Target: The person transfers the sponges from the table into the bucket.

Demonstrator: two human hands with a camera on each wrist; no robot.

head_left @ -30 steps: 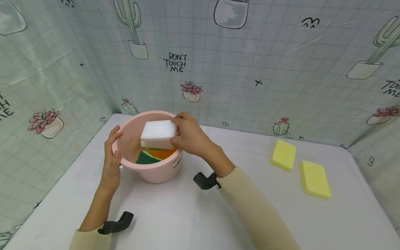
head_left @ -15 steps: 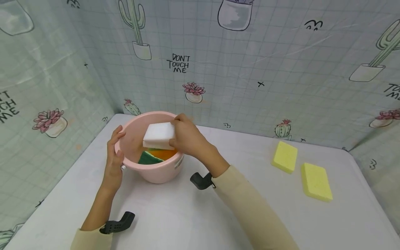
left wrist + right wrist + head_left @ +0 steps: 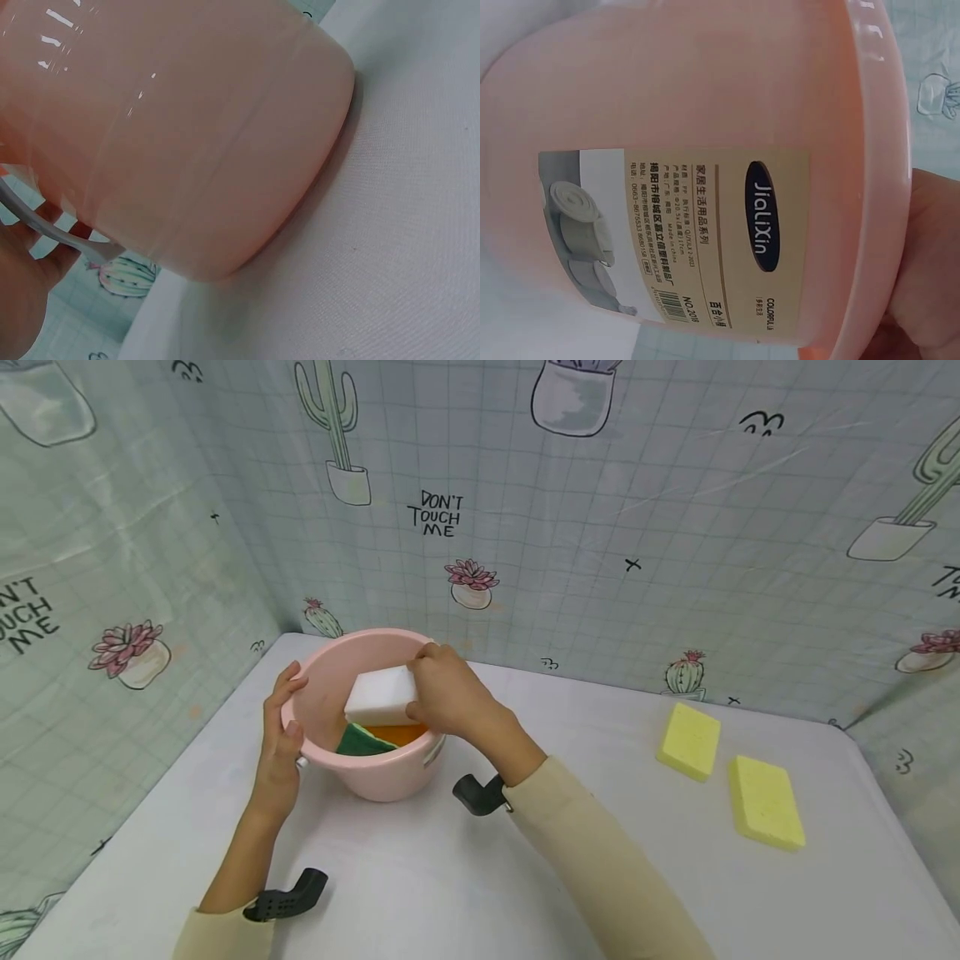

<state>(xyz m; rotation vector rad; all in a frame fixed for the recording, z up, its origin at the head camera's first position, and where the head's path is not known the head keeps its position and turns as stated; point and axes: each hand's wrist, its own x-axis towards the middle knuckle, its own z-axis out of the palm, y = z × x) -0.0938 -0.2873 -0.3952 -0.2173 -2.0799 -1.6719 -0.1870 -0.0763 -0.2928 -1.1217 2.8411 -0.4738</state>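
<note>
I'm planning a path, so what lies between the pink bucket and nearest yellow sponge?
In the head view: the right forearm beside the pink bucket, then bare tabletop up to the yellow sponge.

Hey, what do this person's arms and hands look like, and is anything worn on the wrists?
The left hand and right hand have no gloves. The left sleeve and right sleeve are plain beige. Both wrists wear bent black gadgets; the left gadget has small dots, the right gadget shows a rounded end.

Glossy plastic bucket, smooth matt white sponge
</note>
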